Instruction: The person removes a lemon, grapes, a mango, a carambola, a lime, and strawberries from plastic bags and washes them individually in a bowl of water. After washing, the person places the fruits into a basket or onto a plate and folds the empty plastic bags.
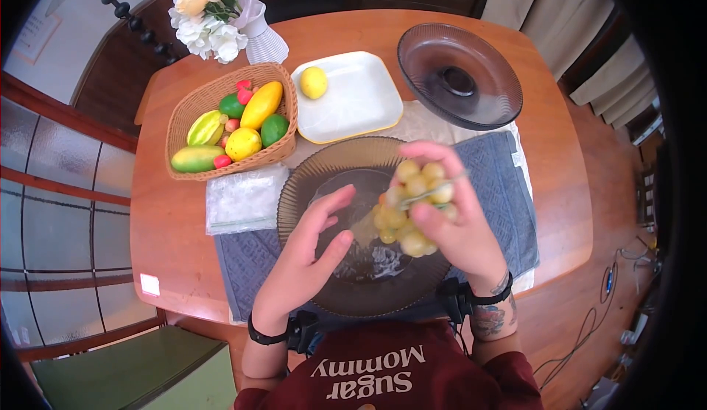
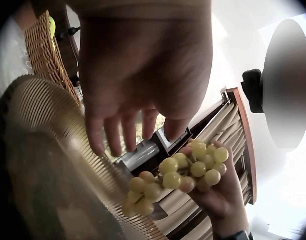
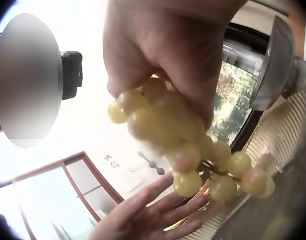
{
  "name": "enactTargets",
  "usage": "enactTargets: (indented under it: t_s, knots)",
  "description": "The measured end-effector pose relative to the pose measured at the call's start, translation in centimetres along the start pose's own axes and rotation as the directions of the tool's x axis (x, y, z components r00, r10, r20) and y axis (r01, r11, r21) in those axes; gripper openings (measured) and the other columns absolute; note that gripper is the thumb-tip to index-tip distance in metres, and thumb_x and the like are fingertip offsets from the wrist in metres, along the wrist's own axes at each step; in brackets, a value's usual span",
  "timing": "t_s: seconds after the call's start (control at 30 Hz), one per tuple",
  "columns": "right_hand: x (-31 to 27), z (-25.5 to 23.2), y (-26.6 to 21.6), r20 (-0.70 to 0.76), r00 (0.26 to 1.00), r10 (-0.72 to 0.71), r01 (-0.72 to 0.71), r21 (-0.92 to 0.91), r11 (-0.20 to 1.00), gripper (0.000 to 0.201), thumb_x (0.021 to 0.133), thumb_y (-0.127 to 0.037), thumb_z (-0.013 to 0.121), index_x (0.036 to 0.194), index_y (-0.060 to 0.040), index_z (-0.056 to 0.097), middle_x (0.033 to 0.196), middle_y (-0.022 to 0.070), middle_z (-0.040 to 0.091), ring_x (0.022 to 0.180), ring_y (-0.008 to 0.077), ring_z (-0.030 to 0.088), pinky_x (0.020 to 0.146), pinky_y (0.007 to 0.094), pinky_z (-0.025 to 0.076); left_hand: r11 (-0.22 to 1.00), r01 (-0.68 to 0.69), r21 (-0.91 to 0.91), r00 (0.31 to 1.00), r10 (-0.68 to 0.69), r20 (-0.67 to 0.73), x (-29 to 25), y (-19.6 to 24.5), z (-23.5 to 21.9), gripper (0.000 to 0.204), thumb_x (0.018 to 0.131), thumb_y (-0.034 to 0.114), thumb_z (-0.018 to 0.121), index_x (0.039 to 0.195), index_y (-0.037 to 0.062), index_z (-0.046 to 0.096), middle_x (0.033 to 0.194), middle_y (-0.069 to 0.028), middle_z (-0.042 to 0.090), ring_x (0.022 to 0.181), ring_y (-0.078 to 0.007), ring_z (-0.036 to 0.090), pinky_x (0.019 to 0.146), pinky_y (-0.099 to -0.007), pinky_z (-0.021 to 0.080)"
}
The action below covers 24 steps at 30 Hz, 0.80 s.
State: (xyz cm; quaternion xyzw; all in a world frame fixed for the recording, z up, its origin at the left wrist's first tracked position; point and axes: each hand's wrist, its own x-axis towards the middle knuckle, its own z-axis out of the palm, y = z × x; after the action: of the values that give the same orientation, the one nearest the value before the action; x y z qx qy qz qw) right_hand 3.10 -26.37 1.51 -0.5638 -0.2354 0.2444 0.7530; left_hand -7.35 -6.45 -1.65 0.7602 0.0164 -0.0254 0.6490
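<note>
A bunch of pale green grapes (image 1: pixel 414 207) is held in my right hand (image 1: pixel 462 222), with fingers and thumb around its upper part. It hangs over a large ribbed, smoky-brown glass bowl (image 1: pixel 298 182), and the right wrist view shows the grapes (image 3: pixel 168 125) close up under the palm. My left hand (image 1: pixel 308 248) is over the bowl's left side with fingers spread and holds nothing; its straight fingers (image 2: pixel 113 132) point down in the left wrist view. Clear water with bright ripples (image 1: pixel 383 263) lies in the bowl.
Left of the bowl stands a wicker basket (image 1: pixel 177 134) of mixed fruit, beside a clear plastic bag (image 1: pixel 247 200). Behind are a white tray (image 1: pixel 346 112) bearing a yellow fruit (image 1: pixel 313 82), a dark glass dish (image 1: pixel 427 57) and a flower vase (image 1: pixel 264 38). Blue towels (image 1: pixel 501 204) lie beneath.
</note>
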Motion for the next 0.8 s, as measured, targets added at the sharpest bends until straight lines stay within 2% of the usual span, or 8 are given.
enactTargets:
  t_s: [0.2, 0.3, 0.37, 0.43, 0.53, 0.6, 0.7, 0.8]
  knots:
    - [0.2, 0.7, 1.1, 0.052, 0.995, 0.082, -0.08, -0.045, 0.996, 0.03, 0.1, -0.009, 0.05, 0.128, -0.0022, 0.051, 0.123, 0.0065, 0.055, 0.111, 0.0134, 0.055, 0.094, 0.0286, 0.047, 0.994, -0.1, -0.041, 0.99, 0.104, 0.1, 0.4, -0.7, 1.9, 0.099, 0.082, 0.027, 0.08, 0.154, 0.0003, 0.019, 0.152, -0.0207, 0.034, 0.142, -0.0298, 0.036, 0.115, -0.041, 0.031]
    - [0.2, 1.7, 0.9, 0.117, 0.981, 0.155, -0.165, 0.08, 0.983, 0.029, 0.104, -0.016, 0.043, 0.124, 0.0021, 0.053, 0.137, 0.0092, 0.052, 0.116, 0.0167, 0.055, 0.099, 0.0314, 0.045, 0.999, -0.038, -0.027, 0.993, 0.041, 0.113, 0.4, 0.5, 3.1, 0.094, 0.081, 0.027, 0.081, 0.15, -0.0015, 0.024, 0.15, -0.0202, 0.036, 0.14, -0.0312, 0.039, 0.112, -0.0402, 0.035]
    - [0.3, 2.0, 1.8, 0.156, 0.988, -0.002, 0.007, -0.031, 0.999, 0.029, 0.104, -0.018, 0.044, 0.121, 0.0024, 0.056, 0.139, 0.0108, 0.052, 0.12, 0.0186, 0.054, 0.102, 0.0338, 0.043, 0.999, 0.012, -0.042, 0.996, -0.008, 0.09, 0.0, -0.1, 3.5, 0.088, 0.081, 0.026, 0.081, 0.146, 0.0002, 0.028, 0.143, -0.0187, 0.045, 0.132, -0.0304, 0.049, 0.107, -0.0386, 0.042]
    - [0.6, 1.8, 1.3, 0.181, 0.984, -0.006, 0.023, -0.088, 0.996, 0.026, 0.103, -0.017, 0.047, 0.115, 0.0019, 0.061, 0.137, 0.0119, 0.055, 0.121, 0.0214, 0.054, 0.103, 0.0363, 0.042, 0.994, 0.017, -0.109, 0.998, -0.009, 0.069, 0.0, -0.3, 3.5, 0.081, 0.082, 0.024, 0.079, 0.144, 0.0021, 0.032, 0.134, -0.0168, 0.054, 0.122, -0.0278, 0.058, 0.101, -0.0371, 0.046]
    - [0.8, 1.3, 0.7, 0.178, 0.98, -0.089, 0.132, -0.252, 0.959, 0.022, 0.101, -0.016, 0.051, 0.108, -0.0016, 0.065, 0.132, 0.012, 0.059, 0.119, 0.0241, 0.056, 0.104, 0.0377, 0.042, 0.997, -0.018, -0.079, 1.0, 0.019, 0.019, -0.2, -0.8, 3.1, 0.076, 0.083, 0.022, 0.077, 0.143, 0.0032, 0.036, 0.127, -0.0156, 0.059, 0.119, -0.0253, 0.06, 0.1, -0.0358, 0.046]
    - [0.8, 0.1, 0.7, 0.261, 0.953, -0.157, 0.274, -0.514, 0.813, 0.017, 0.098, -0.014, 0.055, 0.104, -0.003, 0.067, 0.126, 0.0118, 0.061, 0.118, 0.0255, 0.057, 0.101, 0.0381, 0.044, 0.994, 0.009, -0.111, 1.0, -0.007, 0.019, -0.6, -0.8, 2.9, 0.073, 0.083, 0.019, 0.077, 0.143, 0.0035, 0.037, 0.132, -0.0127, 0.054, 0.123, -0.0223, 0.054, 0.102, -0.0355, 0.044]
    - [0.5, 0.9, 0.0, 0.196, 0.98, -0.03, 0.093, -0.32, 0.943, 0.013, 0.096, -0.012, 0.059, 0.1, -0.0029, 0.068, 0.122, 0.0117, 0.061, 0.116, 0.0244, 0.058, 0.098, 0.0381, 0.047, 0.99, 0.025, -0.136, 0.999, -0.02, 0.039, -0.4, -0.9, 2.7, 0.069, 0.084, 0.016, 0.076, 0.142, 0.0037, 0.04, 0.136, -0.0097, 0.048, 0.125, -0.0191, 0.049, 0.104, -0.0349, 0.041]
    - [0.7, 0.8, -0.7, 0.204, 0.978, -0.039, 0.118, -0.391, 0.913, 0.014, 0.093, -0.01, 0.063, 0.103, -0.0024, 0.068, 0.12, 0.0121, 0.06, 0.114, 0.0232, 0.058, 0.095, 0.0377, 0.049, 0.987, 0.014, -0.159, 0.999, -0.005, 0.052, -0.5, -1.3, 2.8, 0.066, 0.085, 0.015, 0.075, 0.141, 0.0037, 0.042, 0.135, -0.0093, 0.049, 0.123, -0.0184, 0.05, 0.103, -0.0346, 0.042]
